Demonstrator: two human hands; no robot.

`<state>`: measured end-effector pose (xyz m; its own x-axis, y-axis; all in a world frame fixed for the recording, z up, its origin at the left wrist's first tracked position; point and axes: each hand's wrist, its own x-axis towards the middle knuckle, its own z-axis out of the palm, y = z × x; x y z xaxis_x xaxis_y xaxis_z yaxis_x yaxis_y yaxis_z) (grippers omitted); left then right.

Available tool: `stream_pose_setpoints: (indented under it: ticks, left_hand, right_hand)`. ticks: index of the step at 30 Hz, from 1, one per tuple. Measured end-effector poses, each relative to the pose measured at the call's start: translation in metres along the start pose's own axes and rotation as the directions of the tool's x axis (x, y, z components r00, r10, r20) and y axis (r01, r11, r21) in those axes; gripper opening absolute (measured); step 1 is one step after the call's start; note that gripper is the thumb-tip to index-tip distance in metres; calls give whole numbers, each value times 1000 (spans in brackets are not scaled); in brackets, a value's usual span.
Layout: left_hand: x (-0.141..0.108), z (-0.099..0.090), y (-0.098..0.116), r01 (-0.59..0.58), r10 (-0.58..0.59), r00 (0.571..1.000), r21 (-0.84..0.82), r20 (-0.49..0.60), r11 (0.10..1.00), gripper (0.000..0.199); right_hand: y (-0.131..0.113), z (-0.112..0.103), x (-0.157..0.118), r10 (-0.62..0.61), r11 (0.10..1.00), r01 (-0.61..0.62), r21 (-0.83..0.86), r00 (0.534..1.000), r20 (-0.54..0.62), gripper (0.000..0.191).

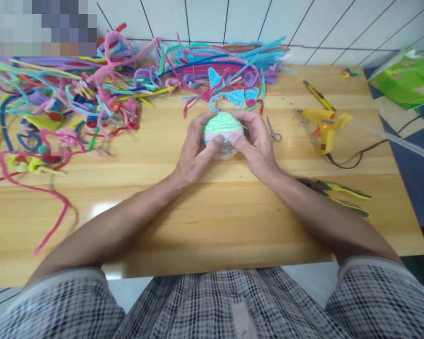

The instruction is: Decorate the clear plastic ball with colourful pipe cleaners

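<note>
Between my two hands is a rounded craft piece wound with pipe cleaners (223, 124), mint green on top with a pale pink and blue band below. Its lower part looks like clear plastic. My left hand (199, 143) grips its left side, and my right hand (254, 141) grips the right, both thumbs pressed on the near face. Just beyond it lie blue pipe-cleaner triangles (236, 97) and pink coiled pieces (206, 95). Small scissors (273, 132) rest right of my right hand, their blades pointing away.
Many loose pipe cleaners (67, 103) cover the table's left side, with bundles (229, 59) along the tiled wall. To the right are a yellow glue gun (325, 129) with its cord, a utility knife (319, 96), pliers (339, 194) by my right forearm, and a green bag (406, 80).
</note>
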<state>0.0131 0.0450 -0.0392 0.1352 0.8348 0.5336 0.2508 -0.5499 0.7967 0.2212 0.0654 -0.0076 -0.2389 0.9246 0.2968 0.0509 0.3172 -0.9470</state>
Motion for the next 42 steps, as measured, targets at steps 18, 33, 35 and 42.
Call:
stream_pose_setpoints:
  ticks: [18, 33, 35, 42]
  left_hand:
    - [7, -1, 8, 51, -51, 999, -66, 5, 997, 62]
    - [3, -9, -8, 4, -3, 1000, -45, 26, 999, 69]
    - [3, -10, -8, 10, -9, 999, -45, 36, 999, 68]
    - [5, -8, -7, 9, -7, 1000, -86, 23, 996, 67]
  right_hand:
    - [5, -1, 3, 3, 1000, -3, 28, 1000, 20, 67]
    - [14, -9, 15, -96, 989, 71, -126, 973, -208, 57]
    - [9, -10, 15, -70, 996, 56, -66, 971, -228, 53]
    - [19, -24, 26, 129, 992, -129, -12, 992, -14, 87]
